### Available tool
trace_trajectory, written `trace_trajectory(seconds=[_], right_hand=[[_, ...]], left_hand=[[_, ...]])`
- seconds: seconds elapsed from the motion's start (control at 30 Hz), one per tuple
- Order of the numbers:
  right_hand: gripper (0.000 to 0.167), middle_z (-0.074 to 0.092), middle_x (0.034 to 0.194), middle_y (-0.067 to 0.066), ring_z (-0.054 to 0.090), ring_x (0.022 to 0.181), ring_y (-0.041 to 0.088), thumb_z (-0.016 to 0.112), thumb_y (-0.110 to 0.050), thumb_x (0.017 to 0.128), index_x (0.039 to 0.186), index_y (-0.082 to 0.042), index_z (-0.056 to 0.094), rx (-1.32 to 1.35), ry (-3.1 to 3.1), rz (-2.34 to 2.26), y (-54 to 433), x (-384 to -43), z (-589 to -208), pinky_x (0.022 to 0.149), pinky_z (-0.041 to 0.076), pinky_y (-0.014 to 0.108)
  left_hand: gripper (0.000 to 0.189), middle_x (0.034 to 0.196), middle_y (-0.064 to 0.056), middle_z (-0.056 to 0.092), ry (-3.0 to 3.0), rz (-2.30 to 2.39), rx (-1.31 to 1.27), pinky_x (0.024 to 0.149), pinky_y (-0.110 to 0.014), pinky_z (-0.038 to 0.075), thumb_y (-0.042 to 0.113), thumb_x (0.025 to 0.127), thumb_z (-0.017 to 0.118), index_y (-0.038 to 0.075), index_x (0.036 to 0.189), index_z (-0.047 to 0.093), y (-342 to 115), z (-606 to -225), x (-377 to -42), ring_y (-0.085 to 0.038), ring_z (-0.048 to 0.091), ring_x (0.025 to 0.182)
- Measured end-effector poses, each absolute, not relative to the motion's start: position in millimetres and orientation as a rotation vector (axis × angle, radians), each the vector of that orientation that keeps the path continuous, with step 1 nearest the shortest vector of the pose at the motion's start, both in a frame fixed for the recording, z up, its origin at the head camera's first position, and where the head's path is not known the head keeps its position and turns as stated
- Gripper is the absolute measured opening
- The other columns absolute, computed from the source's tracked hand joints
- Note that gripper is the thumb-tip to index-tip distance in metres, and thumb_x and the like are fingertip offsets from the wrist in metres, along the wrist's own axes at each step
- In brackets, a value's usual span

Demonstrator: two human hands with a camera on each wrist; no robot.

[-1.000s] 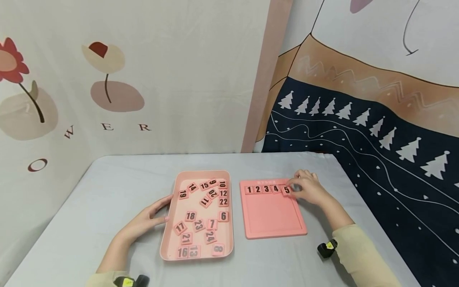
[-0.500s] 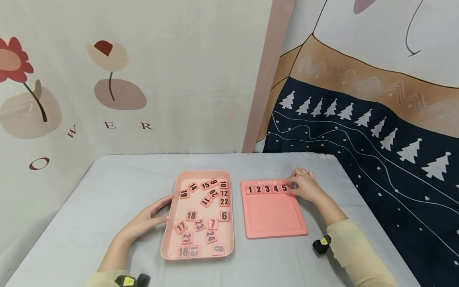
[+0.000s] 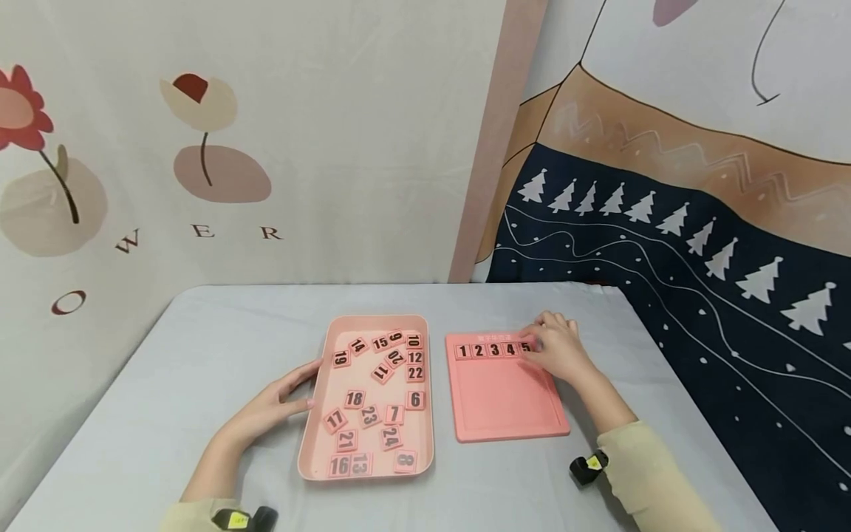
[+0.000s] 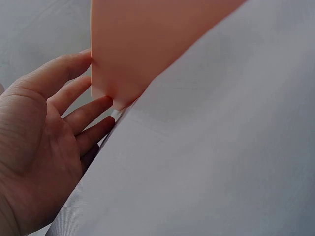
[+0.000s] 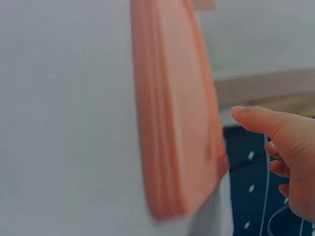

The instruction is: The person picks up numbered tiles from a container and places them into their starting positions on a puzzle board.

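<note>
A shallow pink tray [image 3: 332, 443] holds several loose number tiles lying at various angles. Against its left rim rests my left hand [image 3: 269, 406], fingers extended; the left wrist view shows the fingertips at the tray's side wall [image 4: 138, 39]. To the right lies a pink square board [image 3: 508, 406] with tiles 1 to 5 lined along its top row. My right hand [image 3: 557, 349] reaches over the top right corner, thumb and forefinger at the number 5 tile [image 3: 525, 347], covering its right part. In the right wrist view the thumb of my right hand [image 5: 290, 147] points forward; that tile is not visible there.
A pale cloth covers the table [image 3: 233, 325]. A narrow strip of table separates tray and board. Behind stand a cream curtain [image 3: 366, 148] with flower prints and a dark cloth [image 3: 598, 244] with white trees. A black wrist camera [image 3: 588, 467] sits at the right sleeve.
The number 5 tile, tilted and lower one second ago, now lies level in the row beside 4. My right hand has shifted left over it. The left hand stays at the tray.
</note>
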State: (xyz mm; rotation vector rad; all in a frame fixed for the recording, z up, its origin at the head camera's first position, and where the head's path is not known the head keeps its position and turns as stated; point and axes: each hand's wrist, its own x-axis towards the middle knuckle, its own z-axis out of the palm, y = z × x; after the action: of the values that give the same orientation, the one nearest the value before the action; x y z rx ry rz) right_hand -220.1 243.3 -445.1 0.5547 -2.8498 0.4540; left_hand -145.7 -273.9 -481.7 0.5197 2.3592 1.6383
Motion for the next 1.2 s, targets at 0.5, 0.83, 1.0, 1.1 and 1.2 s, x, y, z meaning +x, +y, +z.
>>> trace_trajectory(seconds=[0.5,0.83,1.0,1.1,1.2], right_hand=[[0.035,0.048,0.096,-0.004,0.04,0.091,0.017,0.088,-0.03,0.067,0.096,-0.018,0.075,0.83,-2.625,0.715,151.3,-181.9,-426.2,0.08,0.028,0.039],[0.037,0.042,0.096,-0.008,0.037,0.091,0.014,0.085,-0.041,0.068,0.097,-0.02,0.074,0.918,-2.714,0.739,106.7,-167.3,-432.8,0.083,0.03,0.04],[0.037,0.041,0.095,-0.009,0.035,0.089,0.012,0.083,-0.045,0.067,0.094,-0.022,0.074,0.953,-2.752,0.658,92.9,-164.4,-439.2,0.082,0.03,0.038],[0.037,0.044,0.097,-0.009,0.035,0.089,0.012,0.083,-0.046,0.065,0.092,-0.023,0.074,0.953,-2.783,0.627,86.6,-163.4,-442.2,0.083,0.03,0.036],[0.034,0.047,0.098,-0.008,0.036,0.09,0.012,0.083,-0.047,0.065,0.089,-0.025,0.074,0.942,-2.819,0.618,81.5,-163.0,-444.9,0.084,0.03,0.036]], left_hand=[[0.064,0.152,-0.012,0.032,2.373,1.619,0.508,0.099,-0.006,0.019,0.017,0.092,0.065,0.01,0.148,0.036,-274.1,-480.2,-144.4,-0.006,0.026,0.134],[0.064,0.152,-0.015,0.031,2.359,1.643,0.544,0.099,-0.006,0.019,0.014,0.092,0.065,0.008,0.148,0.035,-274.4,-480.3,-144.4,0.008,0.029,0.128],[0.064,0.152,-0.015,0.032,2.367,1.638,0.542,0.099,-0.006,0.019,0.015,0.092,0.065,0.008,0.148,0.035,-274.2,-479.3,-143.9,0.006,0.028,0.129],[0.064,0.152,-0.015,0.032,2.37,1.631,0.54,0.099,-0.006,0.019,0.016,0.092,0.065,0.008,0.148,0.035,-274.1,-478.7,-143.4,0.006,0.028,0.129],[0.064,0.152,-0.014,0.032,2.371,1.629,0.539,0.099,-0.006,0.019,0.016,0.092,0.065,0.009,0.148,0.035,-274.1,-478.3,-143.0,0.006,0.028,0.129]])
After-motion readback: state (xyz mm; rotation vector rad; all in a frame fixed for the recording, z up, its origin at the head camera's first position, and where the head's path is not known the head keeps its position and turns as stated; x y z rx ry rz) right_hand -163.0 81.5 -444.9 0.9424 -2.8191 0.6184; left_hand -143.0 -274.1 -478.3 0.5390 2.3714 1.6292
